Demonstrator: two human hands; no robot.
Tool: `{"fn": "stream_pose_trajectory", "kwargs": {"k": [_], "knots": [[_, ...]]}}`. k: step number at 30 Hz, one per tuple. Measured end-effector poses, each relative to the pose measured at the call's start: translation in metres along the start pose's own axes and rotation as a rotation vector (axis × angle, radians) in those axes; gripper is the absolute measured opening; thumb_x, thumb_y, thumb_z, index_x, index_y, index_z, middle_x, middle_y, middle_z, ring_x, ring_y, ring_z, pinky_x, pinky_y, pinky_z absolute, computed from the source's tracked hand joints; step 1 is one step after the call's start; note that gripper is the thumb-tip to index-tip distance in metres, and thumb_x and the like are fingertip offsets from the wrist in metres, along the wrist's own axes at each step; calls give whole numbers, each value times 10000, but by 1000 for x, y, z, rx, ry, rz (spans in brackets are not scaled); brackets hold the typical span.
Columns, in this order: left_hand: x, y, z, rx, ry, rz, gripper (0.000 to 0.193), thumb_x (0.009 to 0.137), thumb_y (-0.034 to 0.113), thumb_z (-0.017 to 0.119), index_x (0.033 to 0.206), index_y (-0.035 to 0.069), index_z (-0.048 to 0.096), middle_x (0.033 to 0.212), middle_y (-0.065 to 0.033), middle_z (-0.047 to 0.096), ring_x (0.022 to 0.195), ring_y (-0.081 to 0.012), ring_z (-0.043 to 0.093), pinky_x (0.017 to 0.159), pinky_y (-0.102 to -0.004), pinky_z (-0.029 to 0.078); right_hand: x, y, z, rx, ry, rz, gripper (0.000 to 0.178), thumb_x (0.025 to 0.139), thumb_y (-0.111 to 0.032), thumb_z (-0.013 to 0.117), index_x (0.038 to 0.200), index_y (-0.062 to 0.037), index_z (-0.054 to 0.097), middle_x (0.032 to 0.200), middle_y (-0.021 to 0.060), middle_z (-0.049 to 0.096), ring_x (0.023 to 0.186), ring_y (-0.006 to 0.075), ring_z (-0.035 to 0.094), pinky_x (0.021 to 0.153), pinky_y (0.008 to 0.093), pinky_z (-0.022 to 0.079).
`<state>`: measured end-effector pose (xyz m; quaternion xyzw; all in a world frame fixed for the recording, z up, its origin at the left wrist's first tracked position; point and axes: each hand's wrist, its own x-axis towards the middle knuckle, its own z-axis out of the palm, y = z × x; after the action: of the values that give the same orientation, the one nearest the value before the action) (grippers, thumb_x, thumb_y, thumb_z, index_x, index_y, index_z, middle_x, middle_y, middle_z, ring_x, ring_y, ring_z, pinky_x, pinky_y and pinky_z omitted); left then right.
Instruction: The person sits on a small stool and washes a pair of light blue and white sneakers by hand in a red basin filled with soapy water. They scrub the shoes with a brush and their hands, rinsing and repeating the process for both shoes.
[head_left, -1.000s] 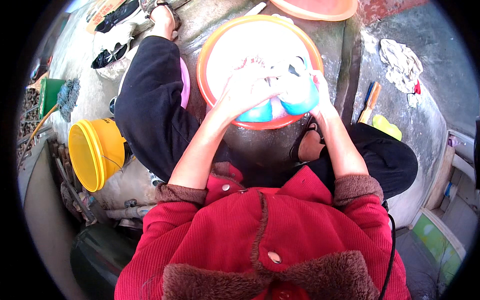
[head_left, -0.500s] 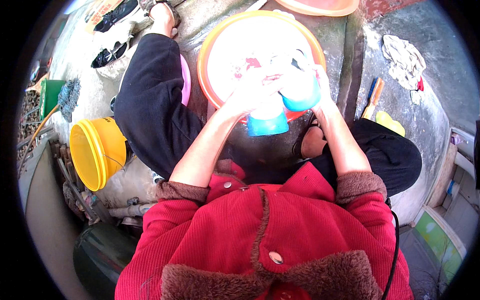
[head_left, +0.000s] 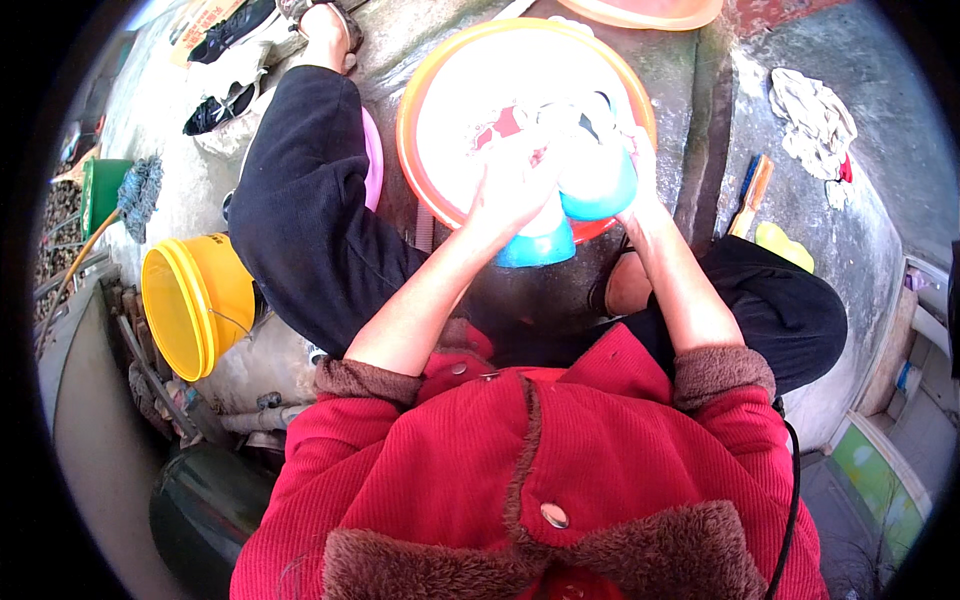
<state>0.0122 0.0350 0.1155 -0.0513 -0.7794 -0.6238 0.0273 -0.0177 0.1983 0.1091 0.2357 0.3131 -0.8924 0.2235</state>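
Note:
A round orange-rimmed basin [head_left: 408,130] stands between my legs, its inside washed out by glare. My right hand [head_left: 643,175] grips the side of a blue-and-white shoe [head_left: 602,195] with a dark patch near its top, held over the basin's near right side. Just left of it, a second blue-and-white piece, seemingly the matching shoe [head_left: 537,248], hangs over the near rim. My left hand [head_left: 512,182] is beside that piece, over the basin; glare hides its fingers. A reddish patch [head_left: 505,122] shows inside the basin.
A yellow bucket [head_left: 183,308] lies tipped at left, near a mop [head_left: 138,195]. Dark shoes [head_left: 222,108] sit at far left. On the right are a brush [head_left: 750,195], a yellow object [head_left: 783,245] and a crumpled white cloth [head_left: 812,120]. Another basin [head_left: 645,12] is at the top.
My left hand has drawn back a little from the shoe in my right hand. That shoe stays in my right hand, nearly in place.

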Motion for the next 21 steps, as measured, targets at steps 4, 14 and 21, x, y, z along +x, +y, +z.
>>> {"fn": "stream_pose_trajectory", "kwargs": {"k": [4,14,21], "knots": [[1,-3,-2,48,-65,-117,182,904,76,640,1048,-2,719,852,-44,680,784,-88,603,698,-255,487,4,3,-3,36,4,-22,536,939,-326,410,1372,-23,494,1304,144,607,1165,285,609,1039,434,473],[1,1,-4,-193,-41,-156,228,936,174,592,1014,1,719,797,1,618,824,-107,553,715,-278,453,32,10,-53,59,-87,25,534,955,-337,427,1379,-16,479,1310,167,595,1164,301,609,1023,450,486],[0,-6,-11,-518,-129,-411,210,948,153,562,935,-7,696,714,5,566,652,-61,476,561,-247,388,46,14,-73,49,-159,56,536,981,-343,404,1418,-36,443,1345,165,571,1192,325,588,1015,481,489]]}}
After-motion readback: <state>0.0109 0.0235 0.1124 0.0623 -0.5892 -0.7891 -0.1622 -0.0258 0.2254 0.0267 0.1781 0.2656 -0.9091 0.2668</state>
